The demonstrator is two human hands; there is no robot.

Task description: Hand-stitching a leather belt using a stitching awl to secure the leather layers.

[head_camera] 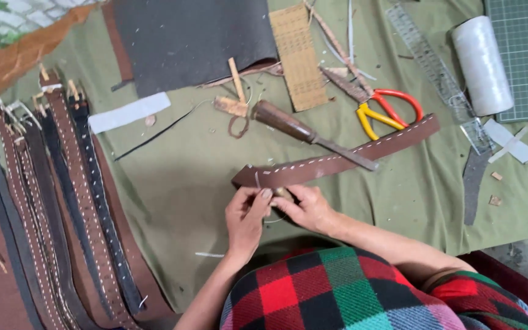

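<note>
Olive-green cloth covers the desk point(172, 183), and nearly everything on it lies beyond the hands or off to their sides. Both hands sit close together at the near edge, fingertips meeting. The left hand point(245, 217) and right hand point(304, 208) pinch a small item between them just under the near end of a brown leather strap point(337, 160) with a white stitch line; what the item is cannot be told. The strap runs from the fingertips away to the right, rising to the far side.

A wooden-handled chisel point(310, 133) lies across the strap just beyond the hands. Farther off to the right are scissors point(389, 110) with red and yellow handles, a clear ruler point(435, 67), a spool of white thread point(481, 64) and a green cutting mat point(527, 55). Straight ahead, well apart, lie a dark sheet of leather point(194, 40) and a tan woven strip point(299, 58). Far to the left, a row of finished stitched belts point(62, 201) lies side by side.
</note>
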